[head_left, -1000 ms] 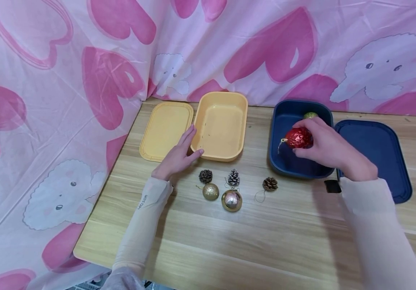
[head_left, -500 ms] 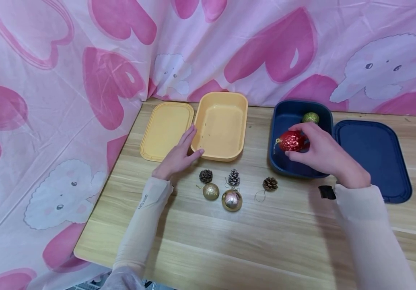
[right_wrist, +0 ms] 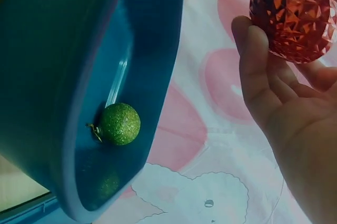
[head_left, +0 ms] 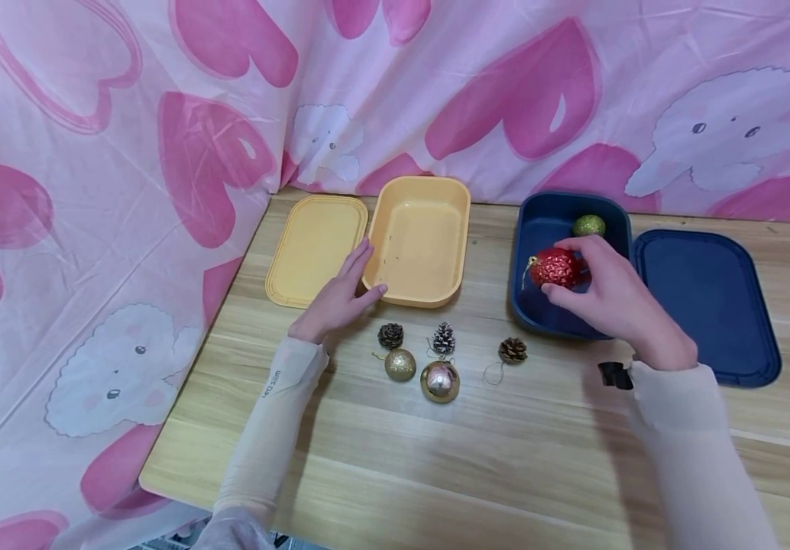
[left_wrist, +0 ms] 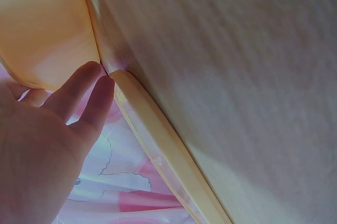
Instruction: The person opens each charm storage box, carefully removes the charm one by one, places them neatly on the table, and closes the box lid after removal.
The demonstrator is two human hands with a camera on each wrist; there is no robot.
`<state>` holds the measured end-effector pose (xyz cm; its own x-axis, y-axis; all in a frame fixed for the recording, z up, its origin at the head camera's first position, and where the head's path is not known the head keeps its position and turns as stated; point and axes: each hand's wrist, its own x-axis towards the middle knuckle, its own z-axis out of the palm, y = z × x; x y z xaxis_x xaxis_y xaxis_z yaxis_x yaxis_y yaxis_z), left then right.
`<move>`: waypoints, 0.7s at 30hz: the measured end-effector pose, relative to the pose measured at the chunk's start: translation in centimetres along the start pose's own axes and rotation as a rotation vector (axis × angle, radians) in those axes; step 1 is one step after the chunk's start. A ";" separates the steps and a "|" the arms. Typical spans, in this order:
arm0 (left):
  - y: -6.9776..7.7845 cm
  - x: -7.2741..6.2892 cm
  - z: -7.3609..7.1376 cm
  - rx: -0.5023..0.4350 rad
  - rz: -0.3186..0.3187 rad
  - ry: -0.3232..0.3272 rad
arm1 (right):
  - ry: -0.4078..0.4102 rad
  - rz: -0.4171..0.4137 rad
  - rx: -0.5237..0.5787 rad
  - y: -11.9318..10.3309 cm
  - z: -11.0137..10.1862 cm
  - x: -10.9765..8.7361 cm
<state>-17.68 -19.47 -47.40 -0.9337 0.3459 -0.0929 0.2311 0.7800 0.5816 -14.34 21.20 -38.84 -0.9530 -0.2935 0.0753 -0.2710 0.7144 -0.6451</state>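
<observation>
My right hand (head_left: 604, 294) grips a shiny red faceted Christmas ball (head_left: 555, 267) over the dark blue box (head_left: 529, 305). A gold cap and cord hang from the ball's left side in the head view. Inside that box lies a green glitter ball (right_wrist: 120, 124), towards its back right corner. My left hand (head_left: 340, 298) rests against the near left corner of the yellow box (head_left: 419, 244), fingers spread and fairly straight. In the left wrist view its fingertips (left_wrist: 89, 71) are right by the box wall and the end of the yellow lid (left_wrist: 158, 129).
In front of the boxes lie a dark pinecone (head_left: 390, 335), a frosted pinecone (head_left: 444, 338), a brown pinecone (head_left: 513, 351), a gold glitter ball (head_left: 400, 365) and a shiny gold ball (head_left: 440, 382). A blue lid (head_left: 707, 305) lies right of the blue box. A pink curtain (head_left: 367, 92) hangs behind.
My right hand has shifted slightly left and towards me with the red ball, leaving the green ball in fuller view. The left hand has stayed put.
</observation>
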 end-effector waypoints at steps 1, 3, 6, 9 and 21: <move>0.0 0.0 0.0 0.000 0.002 0.001 | 0.009 0.001 0.005 0.0 0.1 -0.1; 0.0 0.0 0.0 0.001 0.003 0.002 | 0.019 0.008 0.023 -0.2 0.2 -0.3; 0.0 0.1 0.0 0.003 0.004 0.003 | 0.026 0.023 0.047 -0.5 0.4 -0.6; 0.0 0.1 0.0 0.004 0.004 0.005 | 0.042 0.025 0.061 -0.6 0.6 -0.9; 0.1 0.0 0.0 0.005 0.005 0.007 | 0.089 -0.009 0.111 -0.7 1.3 -1.9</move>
<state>-17.71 -19.40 -47.36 -0.9343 0.3463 -0.0842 0.2373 0.7807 0.5782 -12.12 20.39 -39.54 -0.9602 -0.2385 0.1455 -0.2676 0.6359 -0.7238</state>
